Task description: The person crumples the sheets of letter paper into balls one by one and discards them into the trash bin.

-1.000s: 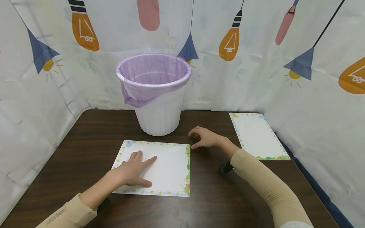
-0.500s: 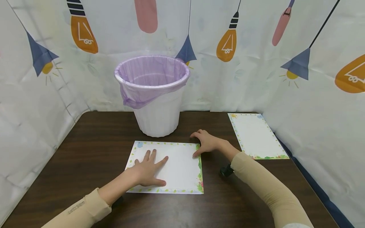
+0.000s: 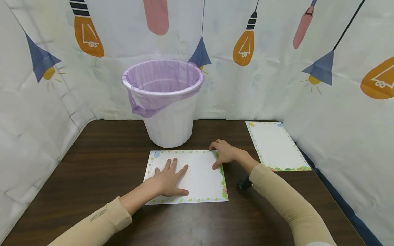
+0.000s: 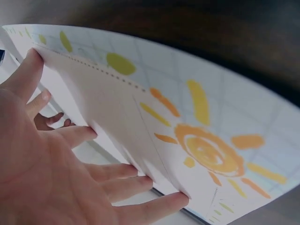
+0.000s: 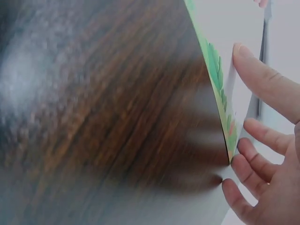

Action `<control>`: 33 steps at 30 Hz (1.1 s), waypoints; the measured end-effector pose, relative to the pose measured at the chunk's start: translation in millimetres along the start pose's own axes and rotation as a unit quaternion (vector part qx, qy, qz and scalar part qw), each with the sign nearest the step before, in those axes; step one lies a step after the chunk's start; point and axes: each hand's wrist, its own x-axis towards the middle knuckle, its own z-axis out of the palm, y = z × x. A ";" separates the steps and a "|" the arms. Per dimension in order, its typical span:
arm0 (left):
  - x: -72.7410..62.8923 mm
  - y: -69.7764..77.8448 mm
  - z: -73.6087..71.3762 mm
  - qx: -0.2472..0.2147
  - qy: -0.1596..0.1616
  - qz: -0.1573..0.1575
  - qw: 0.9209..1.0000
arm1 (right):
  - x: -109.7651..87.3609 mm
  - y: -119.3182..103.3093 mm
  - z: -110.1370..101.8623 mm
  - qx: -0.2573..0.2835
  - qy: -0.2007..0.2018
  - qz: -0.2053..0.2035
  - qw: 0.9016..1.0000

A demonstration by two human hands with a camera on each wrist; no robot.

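A white sheet of paper (image 3: pixel 200 181) with a printed leaf-and-flower border lies on the table. My left hand (image 3: pixel 169 182) rests on its left half with fingers spread. In the left wrist view, the fingertips of the left hand (image 4: pixel 117 178) touch the sheet close to a printed orange sun (image 4: pixel 208 149). My right hand (image 3: pixel 224 153) is at the sheet's far right corner, its thumb over the paper. From the right wrist camera, the slightly bent fingers of the right hand (image 5: pixel 267 164) are beside the green-printed corner, the thumb over the white area.
A white bin (image 3: pixel 170 126) with a purple liner stands behind the sheet. At the right rear lies a second bordered sheet (image 3: pixel 274 143), near the right edge of the dark wooden table (image 3: pixel 107 160). A patterned curtain (image 3: pixel 271 89) surrounds the back and sides.
The sheet has slid to the right under my left hand, its far right corner now beneath my right hand. The right hand has shifted only slightly to the right.
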 end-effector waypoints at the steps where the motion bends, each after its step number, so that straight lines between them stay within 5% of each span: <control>1: 0.8 1.0 -0.3 0.002 -0.001 -0.001 1.000 | 0.8 1.8 -0.1 0.002 0.001 0.001 1.000; 17: 11.2 11.9 0.0 0.044 0.004 -0.004 0.999 | -2.4 19.3 0.0 0.130 0.015 -0.015 0.991; 26: 10.3 13.6 1.1 0.045 0.004 -0.008 0.999 | -15.8 30.9 -0.4 0.263 0.078 -0.063 0.960; 33: 9.8 12.9 1.6 0.047 0.009 -0.006 0.999 | -25.8 33.6 6.7 0.335 0.078 -0.088 0.935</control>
